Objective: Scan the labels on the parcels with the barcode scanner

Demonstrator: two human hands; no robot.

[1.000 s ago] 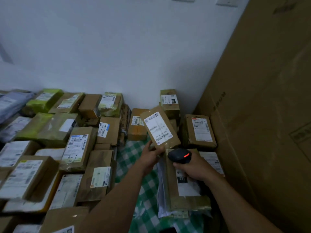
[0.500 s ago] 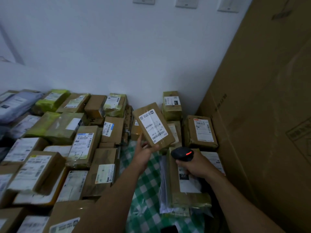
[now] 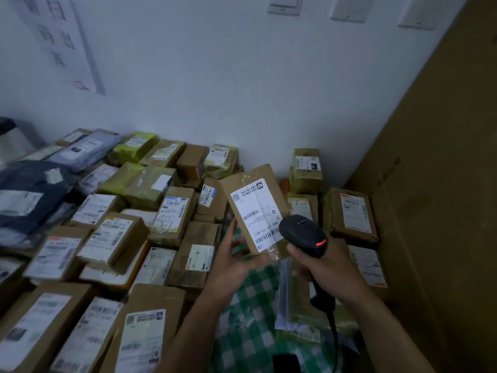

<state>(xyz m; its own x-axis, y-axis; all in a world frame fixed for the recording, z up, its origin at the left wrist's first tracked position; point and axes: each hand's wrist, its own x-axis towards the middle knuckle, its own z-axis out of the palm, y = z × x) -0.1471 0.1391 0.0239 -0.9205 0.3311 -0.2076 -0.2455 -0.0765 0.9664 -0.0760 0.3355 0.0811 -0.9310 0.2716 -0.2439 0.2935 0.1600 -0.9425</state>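
My left hand [image 3: 233, 261] holds a small brown cardboard parcel [image 3: 255, 195] from below, tilted up, with its white label [image 3: 255, 214] facing me. My right hand [image 3: 326, 273] grips a black barcode scanner [image 3: 302, 234] by the handle. The scanner's head sits right at the label's lower right corner and shows a red light. A black cable hangs down from the handle. Many other labelled parcels [image 3: 172, 214] lie packed together to the left and behind.
A green checked cloth [image 3: 250, 327] covers the surface under my arms. More parcels [image 3: 349, 214] stand at the right by a tall cardboard box wall [image 3: 443, 184]. A white wall with switches [image 3: 283, 5] rises behind. Dark and grey mailing bags [image 3: 29, 195] lie far left.
The parcel has been drawn nearer to me and turned more upright. The scanner has risen to the label's lower right corner. The view has tilted upward.
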